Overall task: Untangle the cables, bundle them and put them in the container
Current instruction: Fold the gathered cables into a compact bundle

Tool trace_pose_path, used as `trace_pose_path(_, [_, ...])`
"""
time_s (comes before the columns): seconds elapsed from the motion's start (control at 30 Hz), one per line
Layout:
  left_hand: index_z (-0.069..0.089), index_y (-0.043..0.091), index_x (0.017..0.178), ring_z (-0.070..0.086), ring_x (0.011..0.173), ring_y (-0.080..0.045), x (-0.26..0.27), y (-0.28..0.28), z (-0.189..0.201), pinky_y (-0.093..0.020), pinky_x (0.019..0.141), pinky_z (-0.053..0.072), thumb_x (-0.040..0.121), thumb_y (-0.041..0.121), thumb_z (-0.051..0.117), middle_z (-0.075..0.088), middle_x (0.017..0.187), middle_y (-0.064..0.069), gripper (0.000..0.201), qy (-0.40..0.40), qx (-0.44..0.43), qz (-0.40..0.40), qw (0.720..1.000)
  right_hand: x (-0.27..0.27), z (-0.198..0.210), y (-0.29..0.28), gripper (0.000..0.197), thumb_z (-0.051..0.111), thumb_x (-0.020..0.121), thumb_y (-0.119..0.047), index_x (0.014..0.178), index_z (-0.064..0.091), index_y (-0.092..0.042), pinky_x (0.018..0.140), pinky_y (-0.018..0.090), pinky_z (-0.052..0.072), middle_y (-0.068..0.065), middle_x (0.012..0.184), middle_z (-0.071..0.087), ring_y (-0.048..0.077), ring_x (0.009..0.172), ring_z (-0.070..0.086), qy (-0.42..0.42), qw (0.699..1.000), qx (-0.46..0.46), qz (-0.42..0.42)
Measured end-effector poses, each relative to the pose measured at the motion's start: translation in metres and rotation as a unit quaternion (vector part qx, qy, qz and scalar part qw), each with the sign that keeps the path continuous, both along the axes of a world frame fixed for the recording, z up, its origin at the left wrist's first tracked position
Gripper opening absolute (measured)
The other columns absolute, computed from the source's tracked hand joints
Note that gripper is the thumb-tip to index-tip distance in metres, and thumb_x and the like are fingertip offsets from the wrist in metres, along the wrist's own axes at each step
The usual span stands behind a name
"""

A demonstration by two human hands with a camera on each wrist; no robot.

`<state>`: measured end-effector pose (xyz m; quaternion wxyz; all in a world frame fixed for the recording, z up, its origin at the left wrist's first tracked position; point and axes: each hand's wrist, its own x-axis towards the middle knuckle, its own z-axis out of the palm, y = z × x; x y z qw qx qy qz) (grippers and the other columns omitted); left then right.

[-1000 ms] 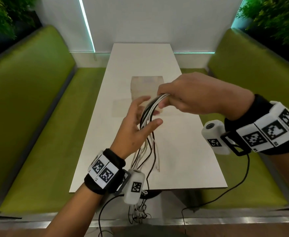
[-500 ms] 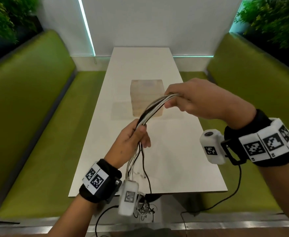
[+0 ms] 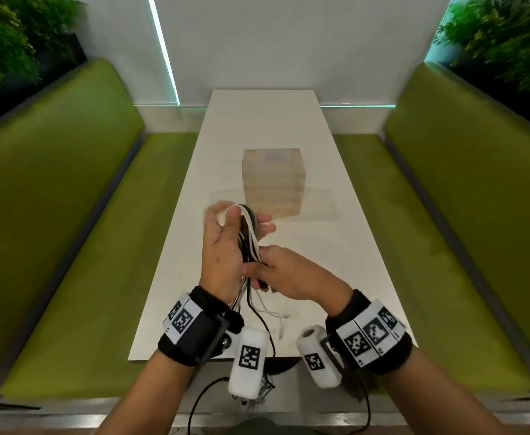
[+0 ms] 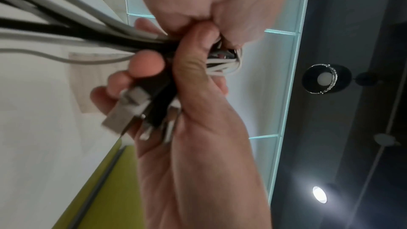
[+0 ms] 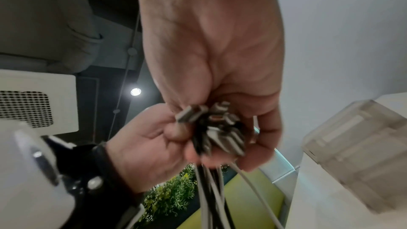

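Note:
A bundle of black and white cables [image 3: 251, 237] is folded into a loop that stands up in my left hand [image 3: 223, 249], with the thumb and blurred fingers round its top. My right hand [image 3: 292, 277] grips the bundle low down, against the left palm. In the right wrist view several metal plugs [image 5: 215, 128] stick out of the right fist, and the left wrist view shows the same plugs [image 4: 125, 111]. Loose tails [image 3: 273, 315] trail onto the table. The translucent container [image 3: 273, 180] stands just beyond the hands.
The long white table [image 3: 345, 277] runs away from me between two green benches [image 3: 69, 246]. A wall closes the far end. A black cable [image 3: 268, 337] hangs over the near table edge between my wrists.
My right hand came down and back from the upper right to the left palm, folding the stretched bundle into a loop. The left hand rose and turned upright.

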<state>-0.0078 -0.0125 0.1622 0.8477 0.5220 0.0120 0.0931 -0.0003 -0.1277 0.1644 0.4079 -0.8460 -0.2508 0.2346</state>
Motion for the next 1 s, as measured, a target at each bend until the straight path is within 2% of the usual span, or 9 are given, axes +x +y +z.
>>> trace_pose_path(0.07, [0.044,0.022,0.124,0.055,0.054,-0.016,0.0,0.003,0.0,-0.03,0.06,0.053,0.102,0.023,0.038,0.061,0.069,-0.006,0.023,0.03,-0.033,-0.033,0.998,0.0,-0.006,-0.001,0.019,0.047,0.098,-0.034,0.083,0.055,-0.025,0.068,0.025,0.044,0.002,0.086,0.055,0.013,0.069,0.053,-0.007,1.0,-0.019,0.011])
trace_pose_path(0.13, [0.05,0.024,0.128,0.04,0.05,-0.012,0.001,0.007,0.003,-0.027,0.055,0.047,0.102,0.024,0.036,0.049,0.065,-0.004,0.029,0.039,-0.065,-0.08,0.994,0.0,-0.011,-0.006,0.019,0.049,0.097,-0.036,0.1,0.059,-0.021,0.083,0.025,0.043,0.002,0.107,0.048,0.012,0.091,0.053,-0.007,1.0,-0.002,0.007])
trace_pose_path(0.27, [0.059,0.014,0.099,0.033,0.05,-0.012,0.001,0.009,0.015,-0.025,0.051,0.039,0.092,0.046,0.049,0.04,0.066,-0.004,0.034,0.037,-0.091,-0.179,0.979,-0.007,-0.016,-0.013,0.029,0.045,0.1,-0.025,0.098,0.067,-0.006,0.094,0.025,0.044,0.001,0.097,0.065,0.012,0.096,0.062,0.064,0.985,0.159,0.011])
trace_pose_path(0.37, [0.054,0.018,0.079,0.027,0.046,-0.009,0.001,0.005,0.015,-0.021,0.045,0.035,0.091,0.03,0.06,0.032,0.06,-0.002,0.018,0.031,-0.016,-0.18,0.983,-0.014,-0.023,-0.014,0.034,0.042,0.101,-0.015,0.091,0.066,0.008,0.079,0.014,0.046,0.013,0.091,0.069,0.01,0.084,0.065,0.088,0.97,0.225,0.033])
trace_pose_path(0.47, [0.05,0.017,0.075,0.022,0.044,-0.009,0.0,0.004,0.011,-0.02,0.041,0.03,0.091,0.032,0.053,0.029,0.056,0.001,0.022,0.048,0.013,-0.18,0.982,-0.019,-0.027,-0.01,0.031,0.044,0.1,-0.014,0.076,0.061,-0.01,0.062,0.016,0.046,0.001,0.064,0.059,0.021,0.069,0.061,0.125,0.959,0.256,0.005])
trace_pose_path(0.57, [0.051,0.014,0.081,0.02,0.044,-0.008,0.0,0.004,0.012,-0.021,0.041,0.026,0.088,0.043,0.049,0.027,0.054,0.003,0.03,0.06,0.025,-0.196,0.978,-0.02,-0.034,-0.009,0.031,0.044,0.098,-0.028,0.07,0.058,-0.023,0.067,0.024,0.051,-0.006,0.058,0.05,0.016,0.061,0.058,0.143,0.949,0.28,0.0])
trace_pose_path(0.73, [0.051,0.014,0.077,0.019,0.039,-0.007,-0.001,0.005,0.017,-0.023,0.042,0.019,0.088,0.056,0.041,0.026,0.049,0.006,0.045,0.081,-0.006,-0.234,0.969,-0.022,-0.034,-0.01,0.036,0.039,0.097,-0.038,0.067,0.057,-0.028,0.063,0.019,0.049,-0.01,0.056,0.049,0.01,0.057,0.055,0.161,0.944,0.288,0.003])
trace_pose_path(0.93, [0.041,0.019,0.056,0.013,0.038,-0.01,-0.002,0.0,0.024,-0.022,0.038,0.021,0.077,0.073,0.03,0.019,0.044,0.005,0.059,0.098,0.067,-0.181,0.976,-0.019,-0.031,-0.012,0.038,0.045,0.099,-0.023,0.07,0.054,0.0,0.066,0.023,0.047,0.001,0.062,0.056,0.023,0.068,0.06,0.126,0.967,0.221,0.001])
trace_pose_path(1.0, [0.043,0.019,0.057,0.018,0.037,-0.011,-0.001,-0.001,0.025,-0.022,0.039,0.028,0.078,0.072,0.029,0.023,0.043,0.004,0.059,0.089,0.082,-0.172,0.978,-0.02,-0.029,-0.012,0.037,0.042,0.1,-0.018,0.071,0.058,-0.002,0.063,0.014,0.043,0.004,0.069,0.062,0.019,0.069,0.06,0.111,0.969,0.221,-0.002])
